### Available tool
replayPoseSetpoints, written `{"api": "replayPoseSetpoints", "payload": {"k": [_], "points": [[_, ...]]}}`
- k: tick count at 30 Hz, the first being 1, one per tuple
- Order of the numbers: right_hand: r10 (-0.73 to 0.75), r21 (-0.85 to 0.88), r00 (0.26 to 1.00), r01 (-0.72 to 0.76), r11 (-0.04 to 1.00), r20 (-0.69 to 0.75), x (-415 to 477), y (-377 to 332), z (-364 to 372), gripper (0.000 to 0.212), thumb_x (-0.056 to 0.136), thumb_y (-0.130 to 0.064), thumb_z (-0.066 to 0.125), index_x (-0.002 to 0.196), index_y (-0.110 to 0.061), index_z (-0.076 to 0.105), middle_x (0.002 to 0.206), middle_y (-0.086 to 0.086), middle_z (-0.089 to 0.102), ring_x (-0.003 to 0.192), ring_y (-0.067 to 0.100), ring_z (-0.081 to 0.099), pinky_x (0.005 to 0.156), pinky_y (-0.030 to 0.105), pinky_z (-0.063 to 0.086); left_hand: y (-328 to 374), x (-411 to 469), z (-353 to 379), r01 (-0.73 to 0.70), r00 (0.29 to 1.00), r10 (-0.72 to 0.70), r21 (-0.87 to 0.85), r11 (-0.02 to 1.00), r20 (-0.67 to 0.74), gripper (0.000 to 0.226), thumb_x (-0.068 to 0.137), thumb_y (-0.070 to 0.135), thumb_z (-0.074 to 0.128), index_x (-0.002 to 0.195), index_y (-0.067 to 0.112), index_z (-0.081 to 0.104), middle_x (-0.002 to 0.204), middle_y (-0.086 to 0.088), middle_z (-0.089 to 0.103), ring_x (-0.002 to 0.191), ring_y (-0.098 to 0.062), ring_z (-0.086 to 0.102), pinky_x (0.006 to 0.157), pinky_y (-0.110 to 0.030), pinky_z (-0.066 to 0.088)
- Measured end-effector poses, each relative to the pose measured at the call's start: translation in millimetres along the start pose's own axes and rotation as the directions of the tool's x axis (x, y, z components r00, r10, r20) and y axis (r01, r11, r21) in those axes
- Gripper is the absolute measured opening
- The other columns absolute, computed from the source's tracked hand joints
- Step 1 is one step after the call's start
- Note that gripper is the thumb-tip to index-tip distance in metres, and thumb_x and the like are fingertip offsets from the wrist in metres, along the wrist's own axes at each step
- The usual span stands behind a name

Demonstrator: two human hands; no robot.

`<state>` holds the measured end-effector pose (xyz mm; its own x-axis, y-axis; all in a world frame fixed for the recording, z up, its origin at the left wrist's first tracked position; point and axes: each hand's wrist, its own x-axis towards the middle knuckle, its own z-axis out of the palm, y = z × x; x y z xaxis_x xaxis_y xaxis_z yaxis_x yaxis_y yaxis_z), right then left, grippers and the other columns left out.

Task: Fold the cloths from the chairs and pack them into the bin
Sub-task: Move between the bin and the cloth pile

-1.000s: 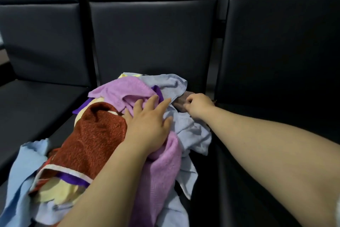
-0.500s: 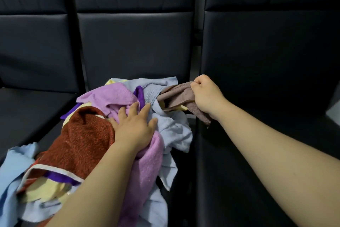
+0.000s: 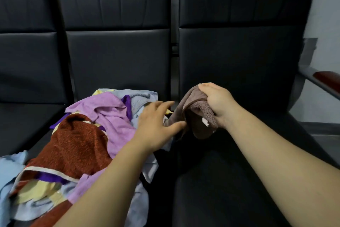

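Dangling over the black padded chair seat [image 3: 239, 180], a brown fleecy cloth [image 3: 197, 116] is clutched in the closed grip of the right hand [image 3: 218, 104]; the left hand [image 3: 156, 125] is spread open beside it. Folding is judged next: a free corner must be caught.

Brown cloth [image 3: 197, 114] lifted; colourful cloth pile [image 3: 82, 144] on seat.

Three black chairs [image 3: 117, 57] stand side by side in a row, with shiny padded backs and flat seats. A pale grey wall [image 3: 328, 6] shows above them and on the right. A dark red-brown armrest [image 3: 328, 78] sticks out at the far right.
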<state>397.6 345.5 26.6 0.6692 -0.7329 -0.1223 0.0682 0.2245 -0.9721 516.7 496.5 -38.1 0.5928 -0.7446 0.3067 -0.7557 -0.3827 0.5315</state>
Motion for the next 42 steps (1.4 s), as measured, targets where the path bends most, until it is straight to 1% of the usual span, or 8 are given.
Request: {"api": "replayPoseSetpoints", "payload": {"k": [7, 14, 19, 26, 31, 36, 38, 42], "points": [[0.018, -0.123, 0.995, -0.007, 0.992, 0.093, -44.4, -18.4, -55.1, 0.021, 0.102, -0.026, 0.064, 0.111, -0.009, 0.071, 0.095, 0.015, 0.076, 0.086, 0.026, 0.076, 0.073, 0.036, 0.064, 63.3, -21.0, 16.4, 0.003, 0.991, 0.07, -0.534, 0.845, 0.117, 0.018, 0.093, 0.008, 0.065, 0.082, 0.022, 0.068, 0.068, 0.014, 0.067, 0.063, -0.001, 0.059, 0.064, -0.023, 0.047], [0.192, -0.724, 0.933, 0.094, 0.684, 0.303, -88.4, -3.0, -138.4, 0.049, 0.075, -0.021, 0.091, 0.116, -0.034, 0.069, 0.107, -0.01, 0.077, 0.1, 0.007, 0.074, 0.09, 0.031, 0.058, 71.7, -35.2, 3.8, 0.433, 0.812, 0.092, -0.701, 0.567, 0.577, 0.005, 0.082, 0.013, 0.074, 0.08, 0.01, 0.071, 0.078, -0.01, 0.066, 0.068, -0.014, 0.061, 0.063, -0.022, 0.049], [-0.011, -0.823, 0.986, 0.146, 0.549, 0.167, -92.2, 17.6, -163.7, 0.009, 0.091, -0.03, 0.075, 0.096, -0.037, 0.076, 0.095, -0.013, 0.074, 0.091, 0.005, 0.069, 0.083, 0.034, 0.058, 78.9, -33.6, 11.7, 0.526, 0.83, -0.096, -0.715, 0.46, 0.549, 0.016, 0.093, 0.007, 0.063, 0.078, 0.008, 0.069, 0.072, -0.011, 0.066, 0.059, -0.016, 0.061, 0.057, -0.023, 0.049], [0.166, -0.901, 0.986, -0.071, 0.428, 0.001, -85.6, 21.2, -192.0, 0.007, 0.087, -0.033, 0.082, 0.088, -0.028, 0.077, 0.09, -0.006, 0.076, 0.088, 0.013, 0.071, 0.08, 0.032, 0.056, 41.3, -35.3, 21.7, 0.412, 0.837, -0.268, -0.227, 0.882, 0.477, 0.014, 0.087, 0.017, 0.077, 0.076, 0.012, 0.07, 0.064, -0.002, 0.067, 0.059, -0.014, 0.058, 0.058, -0.026, 0.045], [0.228, -0.843, 0.963, -0.239, 0.482, -0.142, -73.9, 31.4, -201.3, 0.016, 0.085, -0.03, 0.084, 0.094, -0.017, 0.079, 0.095, 0.001, 0.076, 0.093, 0.019, 0.07, 0.086, 0.033, 0.055, 24.7, -37.5, 27.1, 0.407, 0.833, -0.367, -0.011, 0.913, 0.414, 0.019, 0.09, 0.019, 0.074, 0.074, 0.011, 0.068, 0.053, 0.001, 0.056, 0.042, -0.01, 0.046, 0.043, -0.019, 0.037], [0.357, -0.423, 0.889, -0.452, 0.786, -0.286, -61.7, 46.2, -191.9, 0.009, 0.099, -0.017, 0.069, 0.107, -0.015, 0.071, 0.09, 0.005, 0.071, 0.063, 0.013, 0.066, 0.047, 0.022, 0.049, 29.4, -31.8, 46.7, 0.736, 0.669, -0.529, -0.563, 0.375, 0.522, 0.011, 0.101, 0.006, 0.056, 0.09, 0.007, 0.057, 0.086, -0.01, 0.058, 0.07, -0.018, 0.062, 0.042, -0.023, 0.052], [0.347, -0.038, 0.911, -0.363, 0.931, -0.222, -56.3, 46.7, -182.7, 0.008, 0.103, -0.012, 0.062, 0.106, -0.019, 0.065, 0.1, 0.008, 0.073, 0.079, 0.019, 0.074, 0.067, 0.029, 0.059, 36.5, -22.1, 49.6, 0.626, 0.711, -0.505, -0.768, 0.137, 0.489, 0.009, 0.104, 0.005, 0.05, 0.098, 0.008, 0.056, 0.1, -0.013, 0.06, 0.086, -0.027, 0.064, 0.058, -0.033, 0.062], [-0.092, 0.138, 0.964, 0.129, 0.982, -0.249, -45.8, 30.8, -174.8, 0.019, 0.104, -0.006, 0.058, 0.1, -0.018, 0.072, 0.103, 0.003, 0.078, 0.102, 0.016, 0.072, 0.101, 0.033, 0.052, 57.0, -2.4, 29.1, 0.234, 0.923, -0.334, -0.968, 0.09, 0.192, 0.02, 0.105, 0.007, 0.045, 0.097, 0.014, 0.061, 0.092, -0.006, 0.072, 0.091, -0.021, 0.069, 0.084, -0.03, 0.059]]}}
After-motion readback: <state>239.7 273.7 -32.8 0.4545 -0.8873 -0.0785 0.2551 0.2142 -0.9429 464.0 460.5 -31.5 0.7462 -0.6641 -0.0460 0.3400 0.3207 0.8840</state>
